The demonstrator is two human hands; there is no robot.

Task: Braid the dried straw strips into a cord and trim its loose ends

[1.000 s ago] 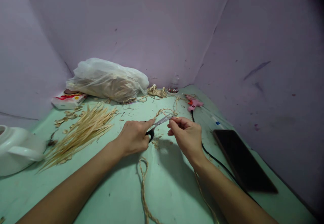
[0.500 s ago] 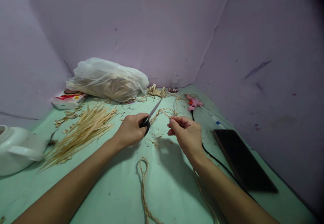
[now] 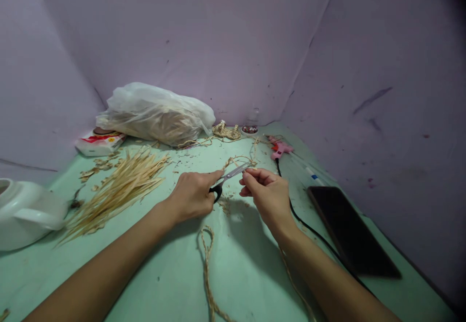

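My left hand [image 3: 192,193] is closed round the black handles of a pair of scissors [image 3: 233,172], its index finger stretched along them. The blades point right, their tips beside the fingertips of my right hand [image 3: 267,188]. Thumb and fingers of that hand pinch a thin braided straw cord [image 3: 238,157], which curves away behind the blades. Nearer me on the table lies a length of twisted cord [image 3: 207,263] ending in a loop. Another strand [image 3: 291,273] runs down beside my right forearm. Small straw scraps [image 3: 225,205] are scattered below the scissors.
Dry straw strips [image 3: 120,191] lie at left, near a white plastic jug [image 3: 29,215]. Behind are a stuffed plastic bag [image 3: 156,113], a small box [image 3: 100,144] and woven straw pieces [image 3: 226,130]. On the right are a pink glue gun [image 3: 280,148], its black cable and a dark phone [image 3: 353,229].
My left hand has turned the scissors from pointing up and away to pointing right, bringing the blades to my right fingertips. My right hand has hardly moved.
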